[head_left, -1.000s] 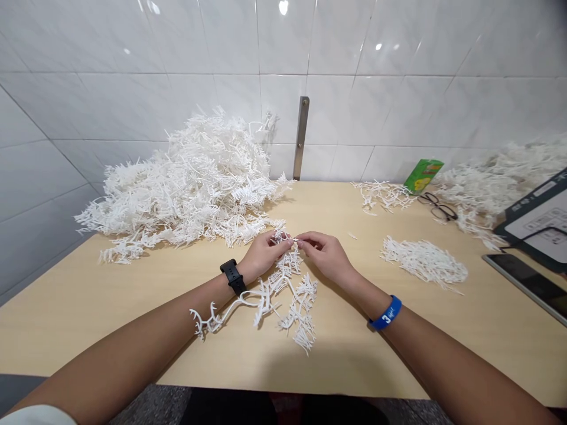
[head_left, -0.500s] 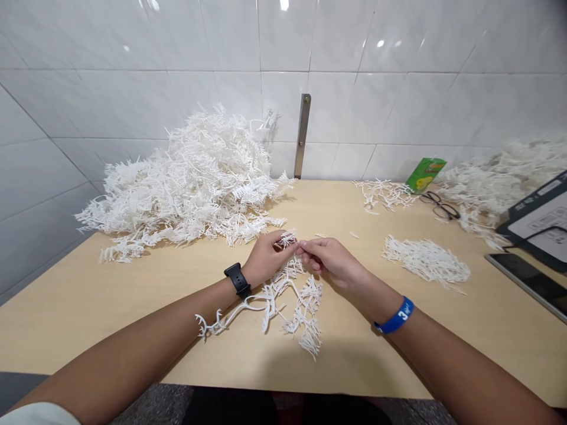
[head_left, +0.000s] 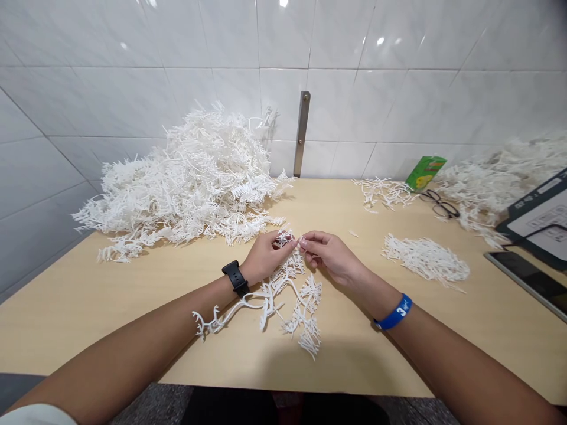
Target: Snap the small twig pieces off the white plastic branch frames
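Note:
My left hand (head_left: 266,257), with a black watch on its wrist, is closed around a white branched plastic sprue (head_left: 290,265). The sprue's thin stems and fringed tips trail down over the table toward me. My right hand (head_left: 330,257), with a blue wristband, pinches at a small white tip right beside the left fingertips. Whether that tip is still joined to the sprue I cannot tell. Both hands meet low above the middle of the table.
A large heap of white sprues (head_left: 190,183) stands at back left. On the right lie a pile of small white pieces (head_left: 425,260), a phone (head_left: 531,283), glasses (head_left: 443,206), a green box (head_left: 425,172) and another white heap (head_left: 509,171). A metal bracket (head_left: 302,136) is on the wall.
My right fingers have shifted slightly, curling up beside the left fingertips, and the right wrist has turned a little. The left hand keeps its hold on the sprue.

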The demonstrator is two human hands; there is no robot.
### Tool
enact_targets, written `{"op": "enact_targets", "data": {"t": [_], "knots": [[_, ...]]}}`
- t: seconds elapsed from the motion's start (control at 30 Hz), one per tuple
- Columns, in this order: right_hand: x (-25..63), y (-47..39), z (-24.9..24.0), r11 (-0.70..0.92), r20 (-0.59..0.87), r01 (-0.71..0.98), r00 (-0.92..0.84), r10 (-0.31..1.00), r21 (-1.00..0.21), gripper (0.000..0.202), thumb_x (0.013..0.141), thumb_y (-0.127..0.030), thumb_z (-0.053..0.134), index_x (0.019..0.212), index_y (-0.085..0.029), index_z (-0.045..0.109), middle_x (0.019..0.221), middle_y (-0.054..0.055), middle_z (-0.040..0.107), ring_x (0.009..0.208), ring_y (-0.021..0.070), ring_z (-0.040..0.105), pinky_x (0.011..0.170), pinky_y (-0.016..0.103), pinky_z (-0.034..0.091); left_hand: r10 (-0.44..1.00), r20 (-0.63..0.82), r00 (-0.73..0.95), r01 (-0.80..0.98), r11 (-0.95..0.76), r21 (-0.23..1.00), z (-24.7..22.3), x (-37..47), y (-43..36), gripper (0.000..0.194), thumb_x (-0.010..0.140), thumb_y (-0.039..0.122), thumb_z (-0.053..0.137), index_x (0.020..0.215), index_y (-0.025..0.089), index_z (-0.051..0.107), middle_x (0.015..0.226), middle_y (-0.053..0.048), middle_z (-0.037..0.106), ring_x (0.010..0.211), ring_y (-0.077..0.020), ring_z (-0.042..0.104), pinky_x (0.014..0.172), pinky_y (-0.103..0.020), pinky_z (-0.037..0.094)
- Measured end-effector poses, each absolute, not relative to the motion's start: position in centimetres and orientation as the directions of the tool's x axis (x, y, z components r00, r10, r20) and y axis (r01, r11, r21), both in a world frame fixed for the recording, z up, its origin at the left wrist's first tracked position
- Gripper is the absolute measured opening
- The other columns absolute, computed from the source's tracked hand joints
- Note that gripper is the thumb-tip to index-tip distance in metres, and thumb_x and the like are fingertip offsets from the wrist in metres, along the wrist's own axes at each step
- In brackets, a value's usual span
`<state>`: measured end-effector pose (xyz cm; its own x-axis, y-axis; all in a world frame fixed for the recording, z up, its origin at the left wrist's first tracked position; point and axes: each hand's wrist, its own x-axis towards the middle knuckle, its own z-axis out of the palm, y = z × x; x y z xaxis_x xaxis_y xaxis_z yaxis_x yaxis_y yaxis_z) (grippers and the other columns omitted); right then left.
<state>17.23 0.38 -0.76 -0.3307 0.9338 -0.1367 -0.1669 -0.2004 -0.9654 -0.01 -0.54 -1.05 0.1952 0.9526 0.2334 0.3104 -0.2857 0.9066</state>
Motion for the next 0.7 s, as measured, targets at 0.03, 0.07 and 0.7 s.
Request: {"op": "enact_targets", "data": {"t": [0.03,0.07,0.7], "knots": [[17.17,0.40,-0.79,-0.187,-0.126,-0.162,-0.324,0.938,-0.969,0.030,0.061,-0.035,0.080,0.075,-0.016,0.062,0.060,-0.003,0.057,0.045,0.0066,0.047,0.040,0.021,0.035,0.954,0.225,0.197,0.294,-0.276,0.915,-0.99,0.00,-0.54,0.030,0.082,0.042,0.060,0.074,0.013,0.059,0.068,0.000,0.057,0.064,-0.0120,0.049,0.060,-0.024,0.039],[17.09,0.42,-0.80,-0.168,-0.114,-0.151,-0.315,0.942,-0.974,0.029,0.061,-0.035,0.079,0.075,-0.016,0.062,0.059,-0.003,0.057,0.045,0.0073,0.048,0.041,0.022,0.037,0.955,0.219,0.199,0.278,-0.269,0.922,-0.92,0.01,-0.55,0.030,0.081,0.042,0.061,0.075,0.012,0.060,0.068,-0.001,0.057,0.064,-0.0120,0.049,0.060,-0.024,0.039],[16.57,0.12,-0.78,0.094,0.111,-0.073,-0.281,0.953,-0.993,0.011,0.070,-0.026,0.068,0.074,-0.016,0.066,0.064,0.002,0.064,0.065,0.0150,0.061,0.066,0.030,0.051,0.962,0.191,0.197,0.281,-0.242,0.929,-0.38,0.12,-0.70,0.029,0.081,0.040,0.059,0.071,0.013,0.060,0.062,0.001,0.056,0.058,-0.0104,0.047,0.056,-0.023,0.036]]}}
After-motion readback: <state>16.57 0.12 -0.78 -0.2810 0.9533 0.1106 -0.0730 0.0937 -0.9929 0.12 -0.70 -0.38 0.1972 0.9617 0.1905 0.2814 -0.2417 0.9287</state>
